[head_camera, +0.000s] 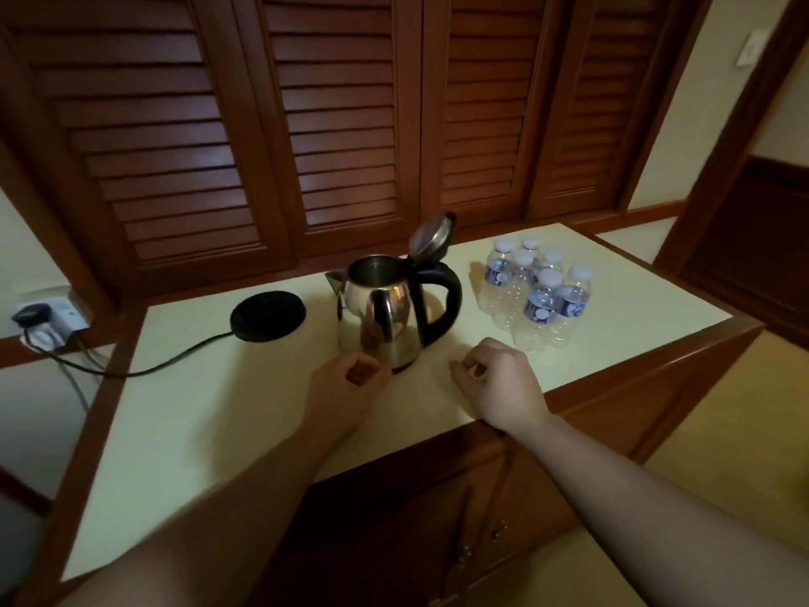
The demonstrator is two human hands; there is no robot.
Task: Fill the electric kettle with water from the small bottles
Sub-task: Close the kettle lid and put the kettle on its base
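A steel electric kettle (pixel 380 315) with a black handle stands in the middle of the pale countertop (pixel 210 431), its lid (pixel 431 235) flipped up and open. To its right stands a cluster of several small clear water bottles (pixel 539 295) with white caps and blue labels. My left hand (pixel 346 385) hovers just in front of the kettle's base, fingers loosely curled, holding nothing. My right hand (pixel 499 378) rests on the counter front-right of the kettle, short of the bottles, fingers curled and empty.
The kettle's round black base (pixel 268 315) lies left of the kettle, off it, its cord (pixel 131 371) running left over the counter edge to a wall socket (pixel 48 319). Louvred wooden doors (pixel 341 124) rise behind. Cabinet doors (pixel 437 519) are below the counter.
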